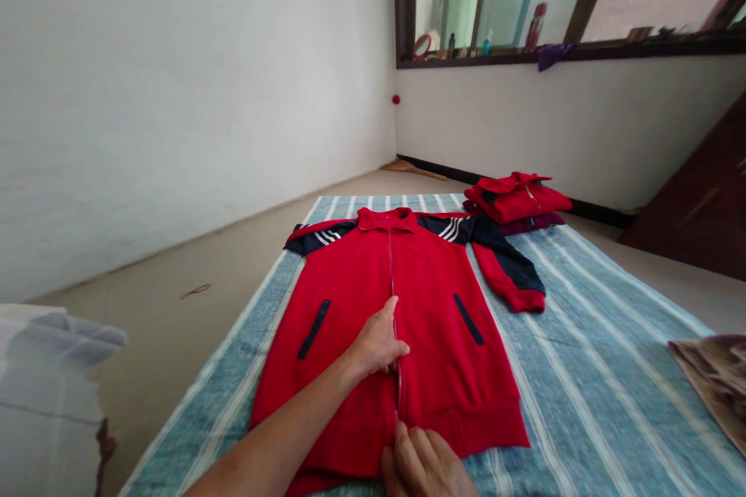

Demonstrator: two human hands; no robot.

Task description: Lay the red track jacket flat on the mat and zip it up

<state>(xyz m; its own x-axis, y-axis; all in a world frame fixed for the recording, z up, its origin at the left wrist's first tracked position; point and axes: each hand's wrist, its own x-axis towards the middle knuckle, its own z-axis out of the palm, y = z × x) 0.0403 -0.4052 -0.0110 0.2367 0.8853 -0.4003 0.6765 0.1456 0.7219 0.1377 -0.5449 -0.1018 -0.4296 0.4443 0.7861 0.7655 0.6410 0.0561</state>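
Observation:
A red zip-up jacket with navy shoulders, white stripes and dark pocket trims lies front up. Its collar points away from me, and the front zipper runs down the middle. My left hand rests on the zipper below mid-chest, thumb and finger spread apart; its other fingers are partly hidden underneath. At the bottom hem, my right hand has its fingers closed on the jacket near the zipper's lower end. The jacket's right-side sleeve is spread outward, while the left-side one is mostly tucked behind.
Beneath the jacket is a blue-and-white striped cloth. A stack of folded red garments sits at its far right corner. Brown patterned fabric lies at the right edge. White translucent material is at lower left. Walls stand behind.

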